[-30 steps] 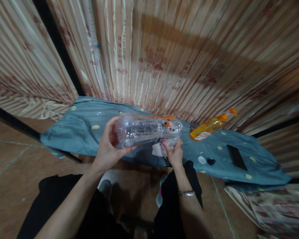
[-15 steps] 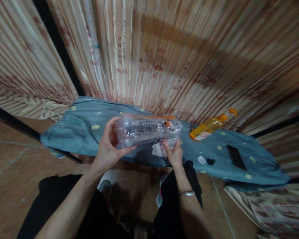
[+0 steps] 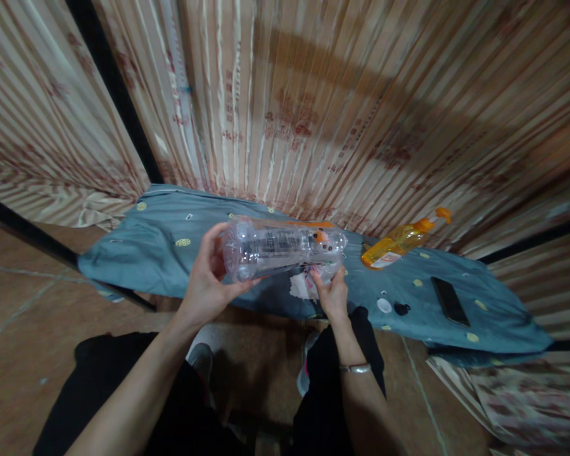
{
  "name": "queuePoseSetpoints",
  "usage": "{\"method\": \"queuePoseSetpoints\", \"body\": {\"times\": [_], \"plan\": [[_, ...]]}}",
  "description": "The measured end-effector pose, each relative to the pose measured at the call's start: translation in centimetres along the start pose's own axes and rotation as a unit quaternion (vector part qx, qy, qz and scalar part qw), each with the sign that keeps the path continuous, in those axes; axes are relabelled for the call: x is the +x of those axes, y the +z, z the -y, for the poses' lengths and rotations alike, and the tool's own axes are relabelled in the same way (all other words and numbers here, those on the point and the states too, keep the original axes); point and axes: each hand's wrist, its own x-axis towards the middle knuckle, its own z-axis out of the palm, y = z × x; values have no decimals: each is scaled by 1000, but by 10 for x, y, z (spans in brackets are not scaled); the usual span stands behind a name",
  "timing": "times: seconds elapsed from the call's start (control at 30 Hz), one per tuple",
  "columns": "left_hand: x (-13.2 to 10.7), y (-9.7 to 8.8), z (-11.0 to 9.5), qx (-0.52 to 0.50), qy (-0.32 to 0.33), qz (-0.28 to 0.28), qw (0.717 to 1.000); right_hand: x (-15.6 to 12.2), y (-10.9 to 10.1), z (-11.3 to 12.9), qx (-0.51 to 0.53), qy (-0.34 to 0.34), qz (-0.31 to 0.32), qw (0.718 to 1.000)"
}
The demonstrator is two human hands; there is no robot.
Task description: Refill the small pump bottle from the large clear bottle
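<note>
A large clear plastic bottle [image 3: 280, 246] lies sideways in the air over the blue-grey cloth [image 3: 161, 253], its base to the left. It carries dark print and an orange pattern toward its right end. My left hand [image 3: 211, 272] is wrapped round the base end. At the right end, my right hand [image 3: 332, 292] is closed on clear crinkled plastic at the bottle's lower side; whether this is wrapping or part of the bottle I cannot tell. A torn whitish scrap [image 3: 301, 286] with pink marks shows just left of my right fingers.
On the cloth to the right lie an orange spray bottle [image 3: 389, 250], a white round cap [image 3: 384, 305], a small black object [image 3: 401, 308] and a dark phone [image 3: 450, 301]. A striped curtain [image 3: 294, 126] hangs behind, with a black post [image 3: 118, 95] at left.
</note>
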Motion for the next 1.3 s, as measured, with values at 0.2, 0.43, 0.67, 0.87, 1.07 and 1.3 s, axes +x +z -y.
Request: {"method": "queuePoseSetpoints", "body": {"times": [0.2,0.43,0.67,0.87,1.07,1.3], "plan": [[0,0,-1,-5,1,6,1000,0,0,0,2,0,0,1000],[0,0,-2,19,-6,5,1000,0,0,1,5,-7,-4,1000],[0,-1,-1,16,-8,4,1000,0,0,1,0,-2,-6,1000],[-1,-2,0,12,-23,6,1000,0,1,0,3,-14,-8,1000],[0,-1,-1,13,-15,2,1000,0,0,2,1,-1,1,1000],[0,0,-1,-7,-10,3,1000,0,1,-1,8,-10,-8,1000]]}}
